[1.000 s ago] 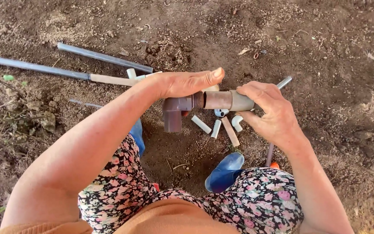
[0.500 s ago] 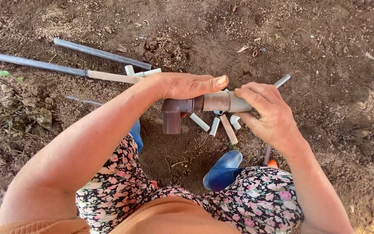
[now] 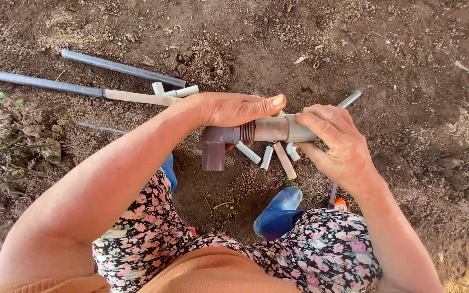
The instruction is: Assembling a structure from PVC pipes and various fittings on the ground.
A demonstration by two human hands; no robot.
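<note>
The elbow fitting (image 3: 214,146) was dark brown, its threaded pipe piece (image 3: 270,129) rusty brown turning grey. Short pipe offcuts (image 3: 267,156) were pale grey and tan. The long pipes (image 3: 39,82) were blue-grey. The boot (image 3: 279,212) was blue, the skirt (image 3: 321,255) black with pink flowers, the soil (image 3: 408,49) reddish brown.

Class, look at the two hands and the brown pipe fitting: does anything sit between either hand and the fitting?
Nothing visible does. The left hand rests on the brown pipe fitting, and the right hand grips its grey end directly.
</note>
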